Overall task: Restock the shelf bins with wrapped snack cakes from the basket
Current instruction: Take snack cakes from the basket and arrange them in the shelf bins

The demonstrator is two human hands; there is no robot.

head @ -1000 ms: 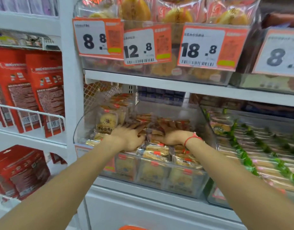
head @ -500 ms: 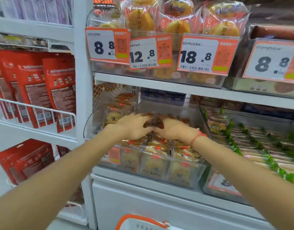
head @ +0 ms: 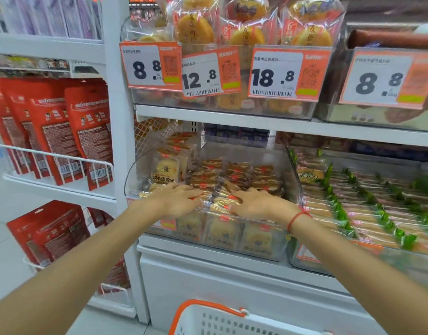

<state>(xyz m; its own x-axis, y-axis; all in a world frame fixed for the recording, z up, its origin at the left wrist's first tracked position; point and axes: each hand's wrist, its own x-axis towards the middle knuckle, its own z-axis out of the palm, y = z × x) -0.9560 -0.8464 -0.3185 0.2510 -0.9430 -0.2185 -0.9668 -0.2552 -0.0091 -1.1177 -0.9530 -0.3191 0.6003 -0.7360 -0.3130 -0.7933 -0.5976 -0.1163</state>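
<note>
Clear plastic bin (head: pixel 275 252) on the middle shelf serves as landmark. It holds wrapped snack cakes (head: pixel 234 177): flat, pale golden rounds in clear film, each wrapper with a small red tab at one end. Those at the bin's front stand upright in a row; those behind lie stacked in loose layers. One cake at the bin's left rear stands face-on, showing a round yellow pastry and dark Chinese lettering, too blurred to read with certainty.

Left hand (head: pixel 178 199) lies palm down on the cakes at the bin's front left, fingers spread and nearly straight, gripping nothing. Right hand (head: pixel 253 201) lies likewise at front centre, fingers extended flat over the wrappers; a red string bracelet (head: pixel 297 217) circles its wrist.

Above the bin, orange-and-white price tags read 8.8 (head: pixel 147 66), 12.8 (head: pixel 209 74), 18.8 (head: pixel 284 73) and, further right, 8.8 (head: pixel 387 81). Below the bin, a white basket (head: pixel 232 321) with orange handle sits at the frame's bottom edge.
</note>
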